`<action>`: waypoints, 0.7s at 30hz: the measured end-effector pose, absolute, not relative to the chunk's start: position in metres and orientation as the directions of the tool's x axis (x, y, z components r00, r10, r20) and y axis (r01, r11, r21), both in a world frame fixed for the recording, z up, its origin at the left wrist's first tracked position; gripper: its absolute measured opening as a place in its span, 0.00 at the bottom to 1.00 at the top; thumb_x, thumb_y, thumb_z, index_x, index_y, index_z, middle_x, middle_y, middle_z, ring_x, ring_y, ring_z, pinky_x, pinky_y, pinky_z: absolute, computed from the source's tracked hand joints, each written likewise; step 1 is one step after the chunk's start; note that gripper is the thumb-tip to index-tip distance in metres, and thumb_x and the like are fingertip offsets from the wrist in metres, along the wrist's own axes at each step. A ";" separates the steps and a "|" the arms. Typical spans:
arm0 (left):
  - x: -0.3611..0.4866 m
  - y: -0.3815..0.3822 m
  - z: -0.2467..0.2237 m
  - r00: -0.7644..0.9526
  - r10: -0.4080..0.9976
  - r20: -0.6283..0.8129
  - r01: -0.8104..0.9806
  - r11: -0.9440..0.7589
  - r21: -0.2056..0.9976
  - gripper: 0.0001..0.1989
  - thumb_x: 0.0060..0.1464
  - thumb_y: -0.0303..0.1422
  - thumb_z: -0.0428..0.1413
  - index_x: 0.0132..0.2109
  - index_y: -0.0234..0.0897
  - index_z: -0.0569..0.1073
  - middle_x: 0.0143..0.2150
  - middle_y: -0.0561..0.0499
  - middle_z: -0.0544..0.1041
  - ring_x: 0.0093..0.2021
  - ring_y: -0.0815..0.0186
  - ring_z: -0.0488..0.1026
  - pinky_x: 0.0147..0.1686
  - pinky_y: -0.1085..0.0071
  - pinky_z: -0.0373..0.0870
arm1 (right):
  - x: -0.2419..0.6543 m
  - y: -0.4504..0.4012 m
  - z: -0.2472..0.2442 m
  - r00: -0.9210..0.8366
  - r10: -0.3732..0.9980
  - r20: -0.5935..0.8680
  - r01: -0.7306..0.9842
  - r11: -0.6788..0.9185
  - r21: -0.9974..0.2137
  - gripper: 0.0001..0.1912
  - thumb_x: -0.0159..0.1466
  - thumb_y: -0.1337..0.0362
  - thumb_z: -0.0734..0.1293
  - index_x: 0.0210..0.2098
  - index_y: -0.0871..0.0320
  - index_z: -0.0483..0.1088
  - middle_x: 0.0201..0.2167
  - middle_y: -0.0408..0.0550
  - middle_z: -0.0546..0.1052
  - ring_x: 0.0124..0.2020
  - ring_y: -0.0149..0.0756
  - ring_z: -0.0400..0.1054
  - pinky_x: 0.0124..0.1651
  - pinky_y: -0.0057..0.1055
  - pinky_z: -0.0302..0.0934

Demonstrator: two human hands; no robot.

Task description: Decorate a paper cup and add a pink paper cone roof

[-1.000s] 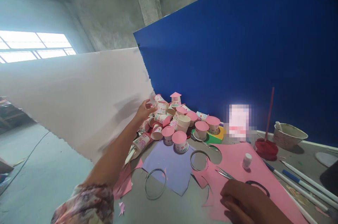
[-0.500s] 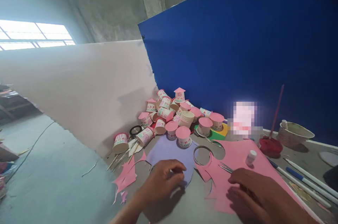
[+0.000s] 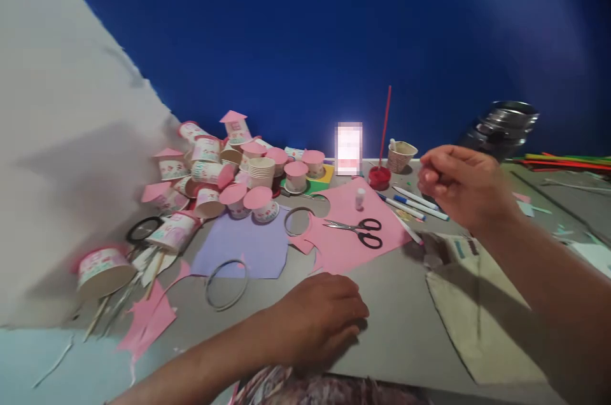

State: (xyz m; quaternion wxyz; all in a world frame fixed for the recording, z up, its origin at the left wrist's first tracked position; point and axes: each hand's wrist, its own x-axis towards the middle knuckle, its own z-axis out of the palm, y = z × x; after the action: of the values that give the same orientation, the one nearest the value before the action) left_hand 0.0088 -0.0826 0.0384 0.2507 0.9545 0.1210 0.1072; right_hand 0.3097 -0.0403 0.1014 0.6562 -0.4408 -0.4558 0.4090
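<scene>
My left hand [image 3: 327, 319] lies low over the front of the grey table, back up, fingers loosely stretched, with nothing visible in it. My right hand [image 3: 465, 185] is raised over the right side, fingers curled together; nothing shows sticking out of it. Between them, scissors [image 3: 356, 227] with black handles lie on a pink paper sheet [image 3: 382, 201] with round cut-outs. A small white bottle [image 3: 359, 199] stands on that sheet. A lilac paper sheet [image 3: 243, 242] is left of it, with a grey ring [image 3: 226, 309] overlapping its front edge.
Paper cups [image 3: 260, 176] with pink paper tops are heaped at the back left. Several markers [image 3: 420, 206], a red pot [image 3: 379, 179] with a stick and a woven-looking cup [image 3: 401, 156] stand or lie behind. A black cylindrical object [image 3: 506, 125] stands behind my right hand; a beige cloth [image 3: 477, 316] lies below.
The view has swung right. My right hand has left the scissors and risen to the right. My left hand has moved off the lilac paper towards the table's front, uncovering the grey ring.
</scene>
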 end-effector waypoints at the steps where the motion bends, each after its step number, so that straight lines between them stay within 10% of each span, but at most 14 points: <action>1: 0.015 -0.083 0.038 0.959 0.246 0.142 0.149 -0.861 0.487 0.09 0.68 0.33 0.54 0.51 0.41 0.76 0.44 0.44 0.81 0.48 0.58 0.78 0.52 0.65 0.73 | 0.311 -0.042 0.101 0.258 0.930 0.263 -0.155 0.309 -0.938 0.14 0.57 0.52 0.79 0.29 0.54 0.77 0.20 0.39 0.69 0.20 0.26 0.59 0.22 0.26 0.54; 11: 0.047 -0.063 0.004 0.890 0.229 0.393 0.065 -0.919 0.389 0.05 0.67 0.29 0.53 0.45 0.40 0.74 0.40 0.46 0.82 0.48 0.61 0.79 0.52 0.65 0.72 | 0.303 -0.038 0.000 0.362 0.875 0.322 0.078 0.316 -0.946 0.28 0.67 0.37 0.62 0.27 0.55 0.69 0.17 0.40 0.67 0.16 0.28 0.55 0.20 0.27 0.50; 21: 0.033 -0.035 -0.017 0.779 0.417 0.468 0.149 -0.849 0.507 0.09 0.70 0.31 0.51 0.43 0.38 0.76 0.38 0.46 0.81 0.40 0.61 0.76 0.40 0.66 0.71 | 0.287 -0.042 -0.012 -0.066 0.897 0.438 0.625 0.380 -0.682 0.24 0.73 0.51 0.61 0.25 0.55 0.73 0.22 0.44 0.75 0.25 0.34 0.67 0.33 0.32 0.58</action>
State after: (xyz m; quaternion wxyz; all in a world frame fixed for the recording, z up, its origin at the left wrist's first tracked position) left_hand 0.0331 -0.0349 -0.0170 0.2275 0.9154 0.1547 0.2940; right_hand 0.2875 -0.0423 -0.0115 0.4265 -0.5338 -0.7126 0.1592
